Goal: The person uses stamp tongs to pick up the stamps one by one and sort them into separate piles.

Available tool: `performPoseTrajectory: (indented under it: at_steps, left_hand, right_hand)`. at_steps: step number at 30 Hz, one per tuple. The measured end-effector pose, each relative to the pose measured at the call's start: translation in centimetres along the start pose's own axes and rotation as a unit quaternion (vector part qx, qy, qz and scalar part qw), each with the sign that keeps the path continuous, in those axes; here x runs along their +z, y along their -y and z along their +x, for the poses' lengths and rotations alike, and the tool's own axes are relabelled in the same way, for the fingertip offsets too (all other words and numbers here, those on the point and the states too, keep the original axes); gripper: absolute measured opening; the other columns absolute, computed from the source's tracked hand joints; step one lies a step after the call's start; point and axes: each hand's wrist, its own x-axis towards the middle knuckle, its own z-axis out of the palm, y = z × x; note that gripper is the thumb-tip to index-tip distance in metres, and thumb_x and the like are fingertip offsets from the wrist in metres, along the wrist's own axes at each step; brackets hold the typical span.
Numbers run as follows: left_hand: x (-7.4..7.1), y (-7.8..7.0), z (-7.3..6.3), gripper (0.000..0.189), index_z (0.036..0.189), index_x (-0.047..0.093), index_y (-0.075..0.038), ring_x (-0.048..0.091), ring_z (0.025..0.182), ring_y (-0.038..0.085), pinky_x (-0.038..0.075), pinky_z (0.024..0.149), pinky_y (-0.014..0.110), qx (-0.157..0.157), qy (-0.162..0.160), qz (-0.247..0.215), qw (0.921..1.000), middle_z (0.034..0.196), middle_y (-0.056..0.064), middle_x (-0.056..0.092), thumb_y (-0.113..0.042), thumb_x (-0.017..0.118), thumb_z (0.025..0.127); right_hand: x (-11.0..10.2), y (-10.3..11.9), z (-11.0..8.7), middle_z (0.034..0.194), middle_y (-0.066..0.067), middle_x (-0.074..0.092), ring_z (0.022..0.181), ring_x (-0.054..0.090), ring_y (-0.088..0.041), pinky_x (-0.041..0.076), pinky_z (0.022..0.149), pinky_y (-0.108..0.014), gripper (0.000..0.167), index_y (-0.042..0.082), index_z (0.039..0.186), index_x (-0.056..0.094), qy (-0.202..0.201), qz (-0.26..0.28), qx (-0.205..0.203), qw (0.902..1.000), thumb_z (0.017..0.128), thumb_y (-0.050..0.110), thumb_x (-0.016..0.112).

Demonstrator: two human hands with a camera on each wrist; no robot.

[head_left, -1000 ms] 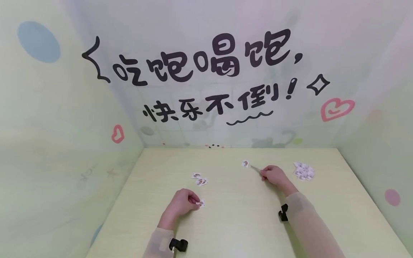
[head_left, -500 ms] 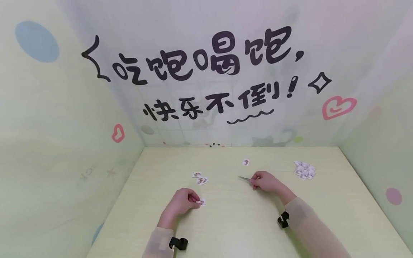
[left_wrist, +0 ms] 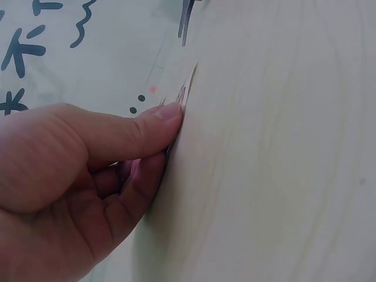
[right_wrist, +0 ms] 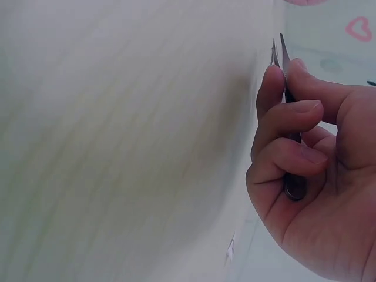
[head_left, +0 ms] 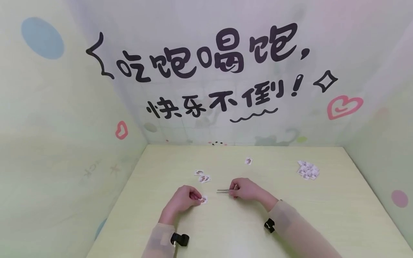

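Observation:
My left hand (head_left: pixel 184 199) lies low over the table and pinches a small playing card (head_left: pixel 204 199) by its near-left edge. In the left wrist view the thumb presses on top of that card (left_wrist: pixel 188 87), with curled fingers at its edge. To the right, my right hand (head_left: pixel 248 189) holds a pair of metal tweezers (head_left: pixel 222 191), tips apart and pointing left toward the card, a short gap away. The right wrist view has the fingers curled round the tweezers (right_wrist: pixel 286 64); nothing shows between the tips.
Several overlapping small cards (head_left: pixel 204 178) lie face up behind the left hand. A single card (head_left: pixel 248 161) sits near the back of the table (head_left: pixel 238 229). At the back right is a heap of cards (head_left: pixel 308 170). Printed walls (head_left: pixel 180 132) enclose the back and sides.
My right hand has moved left and nearer with the tweezers, from beside the single back card to just right of the left hand. The left hand keeps its card nearly in place.

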Motion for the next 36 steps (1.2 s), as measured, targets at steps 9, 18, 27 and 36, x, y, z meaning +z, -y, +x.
performPoseTrajectory:
  at_steps: [9, 18, 27, 36]
  left_hand:
    - [0.2, 0.0, -0.1, 0.016, 0.094, 0.077, -0.009, 0.061, 0.076, 0.014, 0.053, 0.072, 0.030, 0.003, -0.006, 0.008, 0.9999, 0.083, -0.004, 0.068, -0.003, 0.089, 0.085]
    - [0.3, -0.3, -0.3, 0.014, 0.092, 0.078, -0.010, 0.062, 0.075, 0.012, 0.054, 0.073, 0.030, -0.006, -0.015, 0.009, 0.9998, 0.082, -0.005, 0.068, -0.003, 0.088, 0.085]
    - [0.3, -0.7, -0.1, 0.013, 0.092, 0.078, -0.008, 0.062, 0.075, 0.013, 0.054, 0.073, 0.031, -0.020, -0.023, 0.008, 0.9995, 0.081, -0.003, 0.068, -0.001, 0.088, 0.085]
    - [0.3, -0.9, -0.5, 0.013, 0.091, 0.078, -0.008, 0.061, 0.073, 0.014, 0.053, 0.071, 0.030, -0.024, -0.027, 0.006, 0.9993, 0.080, -0.003, 0.067, -0.001, 0.087, 0.084]
  right_hand:
    - [1.5, 1.9, 0.8, 0.078, 0.006, 0.065, 0.069, 0.054, -0.012, 0.045, 0.066, -0.029, 0.010, 0.015, 0.093, 0.069, 0.012, -0.033, -0.027, 0.9990, 0.100, 0.014, 0.076]
    - [2.1, 3.6, 2.0, 0.077, 0.008, 0.062, 0.067, 0.054, -0.012, 0.045, 0.065, -0.032, 0.015, 0.020, 0.088, 0.067, 0.029, -0.101, -0.050, 0.9932, 0.100, 0.016, 0.076]
    - [1.5, 4.1, 2.3, 0.075, 0.005, 0.067, 0.069, 0.059, -0.014, 0.048, 0.069, -0.033, 0.015, 0.017, 0.086, 0.070, 0.062, -0.067, -0.005, 0.9958, 0.099, 0.017, 0.078]
    - [2.1, 3.0, 2.0, 0.073, 0.001, 0.070, 0.072, 0.056, -0.013, 0.043, 0.072, -0.029, 0.012, 0.010, 0.088, 0.074, 0.105, 0.034, 0.017, 0.9937, 0.098, 0.017, 0.074]
